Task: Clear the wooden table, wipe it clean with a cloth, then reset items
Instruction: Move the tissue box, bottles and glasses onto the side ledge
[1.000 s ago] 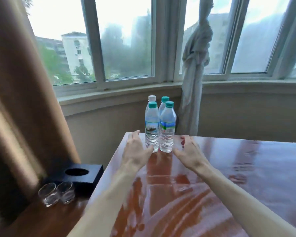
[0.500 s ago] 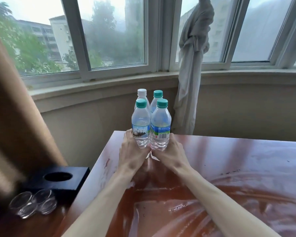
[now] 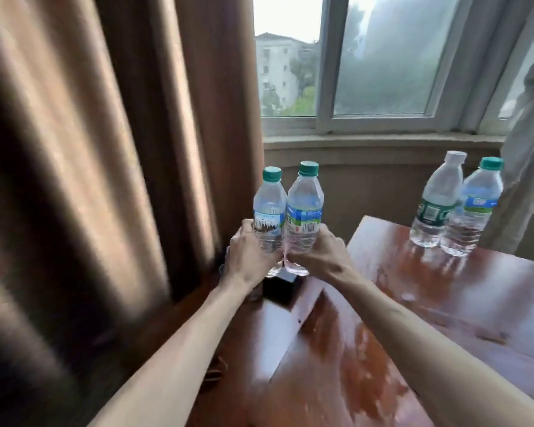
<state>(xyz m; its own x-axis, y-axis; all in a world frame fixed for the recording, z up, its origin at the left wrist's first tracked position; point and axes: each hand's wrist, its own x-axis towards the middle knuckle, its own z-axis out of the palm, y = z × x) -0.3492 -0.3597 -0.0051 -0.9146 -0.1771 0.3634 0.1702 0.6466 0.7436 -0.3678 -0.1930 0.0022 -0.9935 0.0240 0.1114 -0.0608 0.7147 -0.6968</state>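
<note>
Both arms bare, extended forward and up from the lower edge of the head view, converging toward the centre; the forearms form a narrow V with the wrists close together. Left hand (image 3: 248, 255): back of the hand toward the camera, fingers curled round the lower body of a green-capped bottle (image 3: 269, 211), held upright. Right hand (image 3: 319, 257): back of the hand and knuckles up, wrist slightly bent, fingers wrapped round the lower part of a second bottle (image 3: 304, 211), also upright, the two hands nearly touching at the thumbs.

Head camera looks forward and down, close over the wooden table (image 3: 444, 303).
</note>
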